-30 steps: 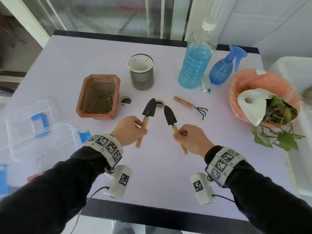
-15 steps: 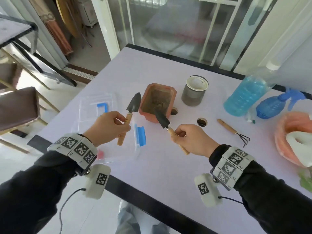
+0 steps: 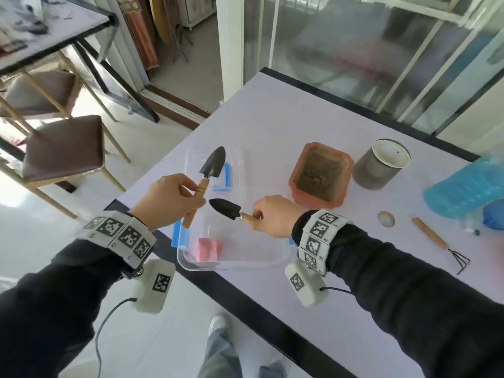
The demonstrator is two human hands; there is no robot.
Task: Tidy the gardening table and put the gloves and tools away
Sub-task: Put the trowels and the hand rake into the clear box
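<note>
Each hand grips a small trowel by its wooden handle above an open clear storage box (image 3: 237, 264) at the table's near-left corner: left hand (image 3: 166, 199) holding the wide trowel (image 3: 214, 166) pointing to 12 o'clock, right hand (image 3: 275, 215) pinching the narrow trowel (image 3: 226, 208) pointing to 9, apparently poised to drop both in.

Two black, wooden-handled trowels: wide trowel (image 3: 209, 175) upright, narrow trowel (image 3: 228, 209) level, both above clear storage box (image 3: 231, 261); hand rake (image 3: 439, 243) flat on worktop (image 3: 272, 118).
</note>
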